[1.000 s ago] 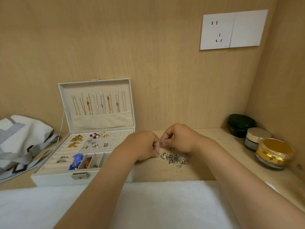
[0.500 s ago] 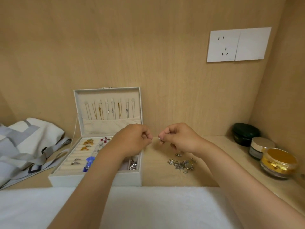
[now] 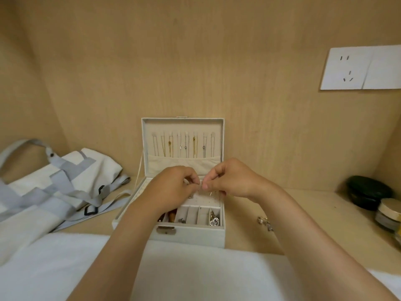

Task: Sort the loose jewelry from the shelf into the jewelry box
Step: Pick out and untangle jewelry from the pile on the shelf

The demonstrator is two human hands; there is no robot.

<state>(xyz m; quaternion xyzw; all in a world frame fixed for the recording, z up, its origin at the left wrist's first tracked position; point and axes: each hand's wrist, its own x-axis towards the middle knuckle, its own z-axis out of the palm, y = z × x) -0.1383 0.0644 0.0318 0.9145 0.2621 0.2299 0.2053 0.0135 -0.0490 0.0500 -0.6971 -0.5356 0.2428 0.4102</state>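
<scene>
Head: 2 hands [image 3: 171,189] [image 3: 233,180], 1 pinched earring [image 3: 201,185]

Left hand [image 3: 171,187] and right hand [image 3: 230,181], fingers curled, together pinch a tiny jewelry piece [image 3: 201,185]

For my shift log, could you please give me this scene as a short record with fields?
Box: jewelry box, lid open, on the shelf
Left: left hand above the box, pinches a small piece
Right: right hand pinches the same piece
Unsorted: loose jewelry on the shelf, right of the box
Surroundings: bag left, jars far right
</scene>
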